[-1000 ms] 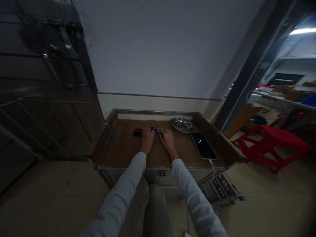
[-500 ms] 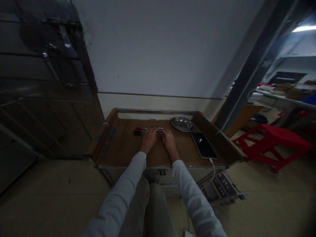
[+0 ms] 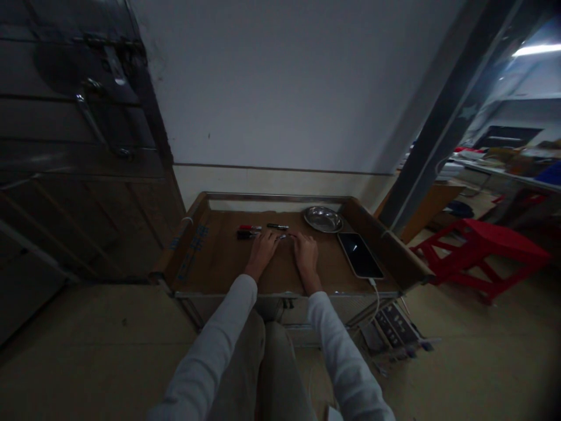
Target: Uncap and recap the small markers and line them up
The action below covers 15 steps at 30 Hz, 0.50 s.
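My left hand (image 3: pixel 263 248) is closed around a slim pen (image 3: pixel 281 237), whose pale end sticks out toward the right. Just to its right, my right hand (image 3: pixel 305 251) pinches a small red cap-like piece (image 3: pixel 293 235); a short gap separates the two. Beyond my left fingers lie a red marker (image 3: pixel 250 227) and a black marker (image 3: pixel 245 234), side by side and partly covered by that hand. A black pen (image 3: pixel 277 226) rests flat behind my hands.
A round metal dish (image 3: pixel 323 219) sits at the back right of the brown cart top (image 3: pixel 219 269). In front of it a phone (image 3: pixel 360 255) lies with a white cable (image 3: pixel 376 292) plugged in. Raised sides border the top. A red stool (image 3: pixel 486 251) stands right.
My hands have moved apart, my right hand shifting right with the red piece. A gap has opened between it and the pen, and the black pen behind shows more fully.
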### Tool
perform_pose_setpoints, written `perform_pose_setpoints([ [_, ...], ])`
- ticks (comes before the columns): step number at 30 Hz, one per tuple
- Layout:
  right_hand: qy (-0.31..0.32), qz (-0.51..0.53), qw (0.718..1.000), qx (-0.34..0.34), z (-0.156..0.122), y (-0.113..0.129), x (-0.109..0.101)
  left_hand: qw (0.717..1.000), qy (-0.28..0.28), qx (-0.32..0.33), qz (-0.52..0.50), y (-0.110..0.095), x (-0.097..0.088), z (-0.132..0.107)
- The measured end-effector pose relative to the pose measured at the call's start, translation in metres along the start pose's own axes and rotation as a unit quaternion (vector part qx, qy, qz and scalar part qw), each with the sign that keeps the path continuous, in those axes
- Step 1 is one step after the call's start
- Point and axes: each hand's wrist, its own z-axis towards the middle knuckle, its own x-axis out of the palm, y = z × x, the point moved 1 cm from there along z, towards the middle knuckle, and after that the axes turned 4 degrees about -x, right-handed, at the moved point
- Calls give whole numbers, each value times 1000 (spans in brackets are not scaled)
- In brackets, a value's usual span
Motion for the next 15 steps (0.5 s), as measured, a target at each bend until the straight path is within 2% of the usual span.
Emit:
perform_pose_setpoints([
  [4, 25, 20, 999, -33, 1, 6, -2, 1000, -9, -2, 12, 0, -1, 1],
  [8, 44, 134, 980, -143, 0, 16, -3, 999, -24, -22, 9, 1, -6, -4],
  [11, 51, 167, 969, -174, 1, 18, 0, 993, -52, -103, 21, 4, -14, -13],
  [15, 40, 111, 983, -137, 8, 10, 12, 970, -81, -223, 49, 10, -19, -26],
])
